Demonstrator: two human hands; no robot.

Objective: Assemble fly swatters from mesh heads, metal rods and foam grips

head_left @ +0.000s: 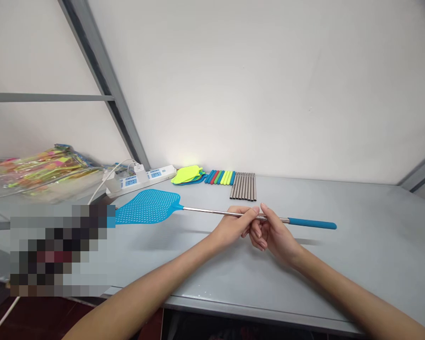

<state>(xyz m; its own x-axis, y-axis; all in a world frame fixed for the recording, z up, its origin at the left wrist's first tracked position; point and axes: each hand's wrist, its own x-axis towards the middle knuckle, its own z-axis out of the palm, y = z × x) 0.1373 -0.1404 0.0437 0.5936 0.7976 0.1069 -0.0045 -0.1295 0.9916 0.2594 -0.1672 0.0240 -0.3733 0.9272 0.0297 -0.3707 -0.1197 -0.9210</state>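
Note:
A blue fly swatter (147, 207) with a thin metal telescopic rod and a blue grip at its right end is held level just above the grey table (357, 245). My left hand (233, 226) is closed around the middle of the rod. My right hand (272, 233) pinches the rod right beside it, thumb and forefinger on the metal. The two hands touch each other. The swatter's head points left and its blue handle sticks out to the right past my right hand.
Against the wall lie a stack of yellow-green and blue swatter heads (187, 174), a row of coloured grips (219, 177) and several metal rods (243, 186). A white power strip (141, 178) sits to the left, with bagged swatters (38, 170) beyond. A blurred patch covers the lower left.

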